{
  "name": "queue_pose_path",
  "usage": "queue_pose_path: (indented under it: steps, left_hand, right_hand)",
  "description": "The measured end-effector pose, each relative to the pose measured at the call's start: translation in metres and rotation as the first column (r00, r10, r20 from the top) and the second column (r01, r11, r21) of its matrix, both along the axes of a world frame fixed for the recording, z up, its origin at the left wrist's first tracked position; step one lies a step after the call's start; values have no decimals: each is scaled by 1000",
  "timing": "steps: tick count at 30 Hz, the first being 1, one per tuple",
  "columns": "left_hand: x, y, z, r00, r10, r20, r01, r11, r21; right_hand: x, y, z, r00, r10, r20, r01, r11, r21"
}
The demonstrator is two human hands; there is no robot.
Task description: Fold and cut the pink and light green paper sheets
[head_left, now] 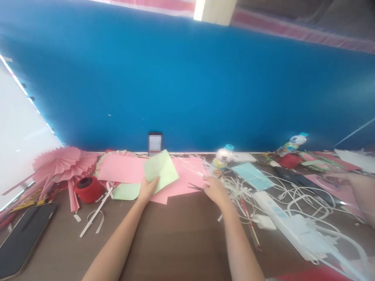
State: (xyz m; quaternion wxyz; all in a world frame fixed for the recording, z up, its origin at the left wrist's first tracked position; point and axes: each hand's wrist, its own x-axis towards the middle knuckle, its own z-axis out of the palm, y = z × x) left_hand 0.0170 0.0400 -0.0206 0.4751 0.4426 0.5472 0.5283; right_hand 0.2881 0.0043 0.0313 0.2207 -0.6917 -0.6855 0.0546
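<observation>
My left hand (148, 190) pinches a pale green sheet of paper (164, 171), raised and tilted over the pink paper (187, 175) on the table. A small pair of scissors (195, 187) is in my right hand (215, 189), its blades slightly apart and pointing left, away from the green sheet. Another green piece (126, 191) lies flat just left of my left wrist. Beyond my right hand stands a bottle with a blue cap (222, 159), partly hidden.
Pink pleated paper fans (64, 162), a red spool (88, 189) and a dark tablet (26, 234) lie left. A phone (155, 143) leans on the blue partition (175, 78). Right are tangled white cables (304, 199), a power strip (283, 224) and another person's hand (336, 178).
</observation>
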Motion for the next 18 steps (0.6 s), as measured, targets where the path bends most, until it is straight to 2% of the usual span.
queue_pose_path:
  steps: [1, 3, 7, 11, 13, 16, 18]
  left_hand:
    - [0, 0, 1, 1000, -12, 7, 12, 1000, 8]
    - [1, 0, 3, 1000, -14, 10, 13, 1000, 27]
    - [1, 0, 6, 999, 26, -22, -25, 999, 40]
    - [-1, -3, 9, 994, 74, -77, -67, 994, 85]
    - [-1, -4, 10, 989, 100, -111, -86, 988, 126]
    - [-1, -6, 10, 981, 139, -138, -112, 975, 190]
    - [-1, -6, 10, 974, 169, -149, -136, 968, 211]
  right_hand:
    - [13, -5, 1, 994, -34, 103, 43, 995, -89]
    - [30, -14, 1, 975, 21, 220, 19, 984, -176]
    - [31, -26, -1, 932, 173, 318, -119, 976, -183]
    - [23, -26, 9, 927, 151, 344, -94, 980, -178]
    - [16, -22, 13, 954, 131, 269, -101, 987, -124]
    - [-3, -14, 11, 994, 109, -14, -109, 994, -15]
    - [-22, -5, 2, 964, -8, -265, 18, 999, 37]
